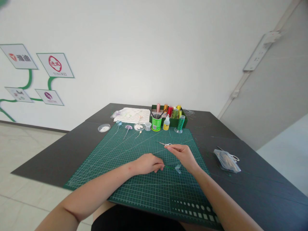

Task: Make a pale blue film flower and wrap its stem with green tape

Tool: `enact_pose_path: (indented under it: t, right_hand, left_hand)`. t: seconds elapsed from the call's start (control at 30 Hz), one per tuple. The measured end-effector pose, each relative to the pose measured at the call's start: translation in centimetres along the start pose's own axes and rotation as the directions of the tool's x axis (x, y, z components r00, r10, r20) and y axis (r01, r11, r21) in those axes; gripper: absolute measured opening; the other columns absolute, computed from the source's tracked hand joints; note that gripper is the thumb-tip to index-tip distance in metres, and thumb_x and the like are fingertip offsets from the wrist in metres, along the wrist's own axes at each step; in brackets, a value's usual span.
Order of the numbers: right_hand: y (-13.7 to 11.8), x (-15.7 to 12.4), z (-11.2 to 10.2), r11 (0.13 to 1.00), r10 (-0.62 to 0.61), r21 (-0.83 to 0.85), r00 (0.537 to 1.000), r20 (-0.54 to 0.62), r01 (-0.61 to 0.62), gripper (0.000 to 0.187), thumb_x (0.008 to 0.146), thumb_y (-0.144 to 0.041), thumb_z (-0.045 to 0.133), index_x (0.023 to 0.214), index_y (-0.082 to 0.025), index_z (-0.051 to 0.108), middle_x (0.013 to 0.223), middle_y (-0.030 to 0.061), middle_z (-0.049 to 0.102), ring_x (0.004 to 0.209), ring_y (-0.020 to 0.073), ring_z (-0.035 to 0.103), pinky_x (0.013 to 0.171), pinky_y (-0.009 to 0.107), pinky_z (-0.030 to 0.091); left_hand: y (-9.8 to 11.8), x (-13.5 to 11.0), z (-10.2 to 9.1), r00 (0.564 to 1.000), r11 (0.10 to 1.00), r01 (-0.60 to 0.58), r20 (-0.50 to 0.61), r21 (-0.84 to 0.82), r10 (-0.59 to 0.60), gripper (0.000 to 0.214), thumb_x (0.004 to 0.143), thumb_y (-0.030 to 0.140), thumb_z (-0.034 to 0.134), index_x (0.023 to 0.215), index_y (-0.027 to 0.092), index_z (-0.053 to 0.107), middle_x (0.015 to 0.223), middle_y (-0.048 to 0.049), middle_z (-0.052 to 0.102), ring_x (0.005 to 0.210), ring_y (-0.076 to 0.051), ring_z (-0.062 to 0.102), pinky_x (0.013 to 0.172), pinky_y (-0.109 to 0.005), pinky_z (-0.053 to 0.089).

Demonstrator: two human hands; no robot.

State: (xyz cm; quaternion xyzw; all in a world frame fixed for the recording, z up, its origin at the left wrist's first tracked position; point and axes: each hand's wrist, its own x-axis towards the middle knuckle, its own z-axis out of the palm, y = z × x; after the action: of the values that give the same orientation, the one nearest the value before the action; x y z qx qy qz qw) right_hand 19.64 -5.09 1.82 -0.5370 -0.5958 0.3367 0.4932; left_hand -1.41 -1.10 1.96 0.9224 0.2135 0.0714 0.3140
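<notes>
1. The left hand (154,163) clamped a thin green-stemmed flower with translucent pale-blue petals (178,168) over the green gridded mat (108,154).
2. White-handled metal scissors (168,144) overlapped the right hand (181,153), its grip unclear; lowering it carelessly could have crumpled the petals.

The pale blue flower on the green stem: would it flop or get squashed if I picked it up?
The pale blue flower is probably light, since it looks small and thin. Its petals look filmy, so squeezing might crush them. The green stem sticks out straight from the left grip, so it likely wouldn't flop much.
</notes>
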Motion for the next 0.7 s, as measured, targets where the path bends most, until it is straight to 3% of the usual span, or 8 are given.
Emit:
enact_pose_path:
  t: [0.23,0.47,0.7]
  right_hand:
    - [1.8,1.1,-0.7,0.998,0.049,-0.042,0.999,-0.009,-0.049,0.027,0.077,-0.042,0.071,0.089,-0.021,0.085,0.096,0.0085,0.082,0.099,0.033,0.076,0.093,0.048,0.056]
    - [2.1,1.3,-1.1,0.997,0.047,-0.067,0.998,-0.028,-0.049,0.033,0.081,-0.045,0.067,0.096,-0.02,0.084,0.102,0.0079,0.082,0.1,0.0305,0.075,0.092,0.044,0.056]
    - [2.8,1.6,-1.3,0.993,0.067,-0.101,0.997,0.04,-0.062,0.031,0.078,-0.045,0.069,0.091,-0.021,0.084,0.098,0.008,0.082,0.098,0.0319,0.075,0.091,0.045,0.055]
  left_hand:
    - [0.6,-0.1,-0.1,0.999,0.999,-0.03,0.023,0.02,0.03,0.027,0.102,0.026,0.051,0.086,0.021,0.072,0.063,0.0059,0.067,0.064,-0.01,0.066,0.067,-0.017,0.043]
    - [0.7,-0.2,-0.4,1.0,1.0,-0.013,-0.009,0.013,0.013,0.029,0.103,0.024,0.049,0.088,0.02,0.073,0.063,0.0055,0.067,0.061,-0.009,0.065,0.066,-0.017,0.043]
    - [0.7,-0.2,-0.2,0.998,0.999,-0.046,-0.052,-0.006,0.045,0.027,0.103,0.025,0.049,0.093,0.021,0.073,0.064,0.0063,0.068,0.062,-0.009,0.066,0.067,-0.017,0.043]
